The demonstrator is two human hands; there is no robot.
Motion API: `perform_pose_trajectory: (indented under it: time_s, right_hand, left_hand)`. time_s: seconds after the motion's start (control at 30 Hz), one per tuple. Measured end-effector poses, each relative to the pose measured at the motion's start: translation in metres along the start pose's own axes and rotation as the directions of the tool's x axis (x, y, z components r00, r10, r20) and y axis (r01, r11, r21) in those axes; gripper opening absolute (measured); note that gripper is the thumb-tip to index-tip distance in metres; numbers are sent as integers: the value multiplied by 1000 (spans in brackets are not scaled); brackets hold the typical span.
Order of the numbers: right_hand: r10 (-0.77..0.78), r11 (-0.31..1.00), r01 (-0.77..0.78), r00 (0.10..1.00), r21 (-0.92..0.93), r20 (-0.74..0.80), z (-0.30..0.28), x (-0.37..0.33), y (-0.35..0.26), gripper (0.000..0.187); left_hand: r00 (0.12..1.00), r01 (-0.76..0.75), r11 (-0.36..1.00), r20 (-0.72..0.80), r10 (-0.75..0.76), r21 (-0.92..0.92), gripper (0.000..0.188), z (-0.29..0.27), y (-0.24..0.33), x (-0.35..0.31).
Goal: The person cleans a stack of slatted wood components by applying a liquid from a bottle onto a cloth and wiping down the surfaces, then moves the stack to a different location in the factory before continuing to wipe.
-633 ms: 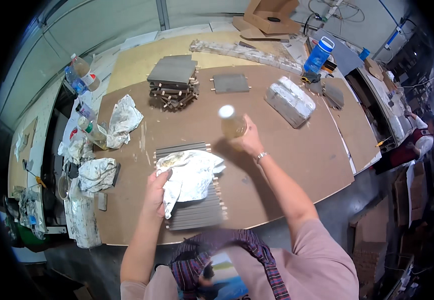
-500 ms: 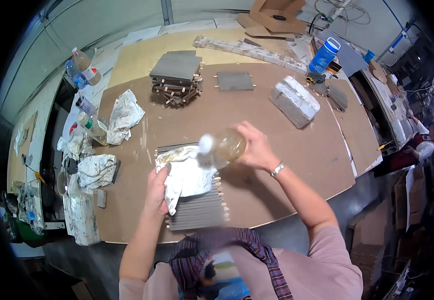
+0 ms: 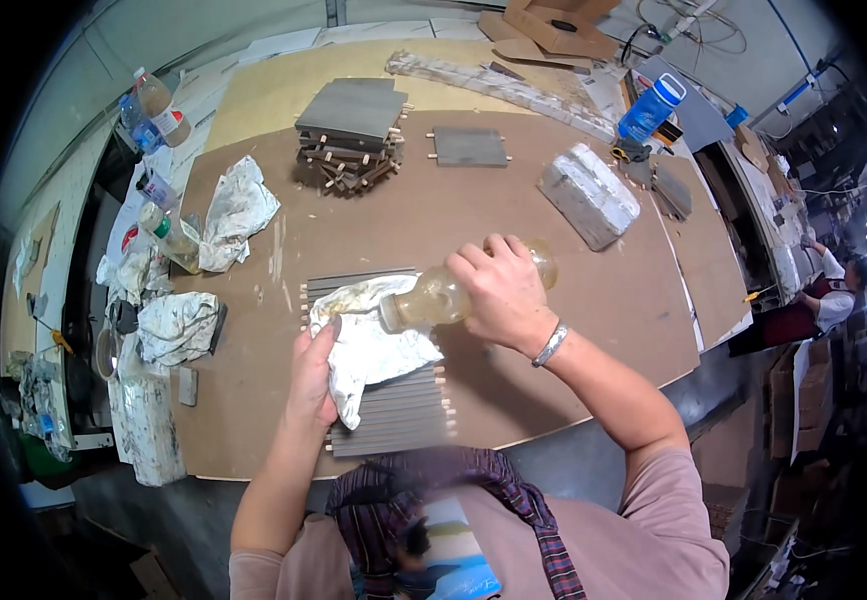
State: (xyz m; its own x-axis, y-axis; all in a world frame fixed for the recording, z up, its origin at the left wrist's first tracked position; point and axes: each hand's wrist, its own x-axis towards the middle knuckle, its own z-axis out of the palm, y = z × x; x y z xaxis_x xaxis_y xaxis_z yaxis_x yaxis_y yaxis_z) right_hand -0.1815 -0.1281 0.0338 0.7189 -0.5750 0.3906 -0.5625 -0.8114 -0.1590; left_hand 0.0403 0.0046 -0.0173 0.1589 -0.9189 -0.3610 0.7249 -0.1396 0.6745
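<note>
My left fingers (image 3: 320,348) grasp one edge of a stained white rag (image 3: 386,357), thumb on top. Rag spreads rightward from them, over a row of narrow grey slats (image 3: 389,418); pale wooden pegs (image 3: 444,395) jut from the slat ends. My right fingers (image 3: 469,258) are wrapped over a translucent yellowish bottle (image 3: 434,298), tipped almost flat, neck pointing left above the rag, toward my left fingers. Cannot tell whether its mouth meets the cloth. Brown tabletop (image 3: 574,365) beneath it all. Straight out beyond my left fingers: uneven stack of grey panels (image 3: 352,108). Beyond my right fingers: single grey panel (image 3: 469,147), flat. Farther right of them: white-smeared block (image 3: 589,195). Left of my left fingers, well apart: a crumpled cloth (image 3: 241,213), another folded cloth (image 3: 179,328) nearer.
</note>
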Motion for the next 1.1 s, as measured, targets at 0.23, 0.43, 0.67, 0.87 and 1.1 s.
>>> perform_pose_trajectory:
  time_s: [0.23, 0.43, 0.67, 0.87, 1.1]
  right_hand:
    - [20, 998, -27, 992, -51, -121, 5, -4, 10, 34]
    - [66, 990, -68, 998, -120, -21, -6, -7, -1, 34]
    - [250, 959, -254, 967, 124, 47, 18, -26, 13, 34]
    - [690, 207, -437, 700, 875, 186, 52, -44, 33, 62]
    - [722, 441, -465, 692, 768, 4, 68, -78, 42, 70]
  left_hand:
    - [1000, 24, 999, 3, -24, -49, 34, 1, -2, -4]
    - [999, 24, 996, 45, -20, -81, 35, 4, -6, -8]
    - [999, 33, 997, 26, -32, -64, 37, 7, -5, -15]
    - [998, -69, 996, -2, 69, 49, 39, 0, 19, -27]
    - [947, -302, 887, 2, 322, 349, 37, -14, 66, -62]
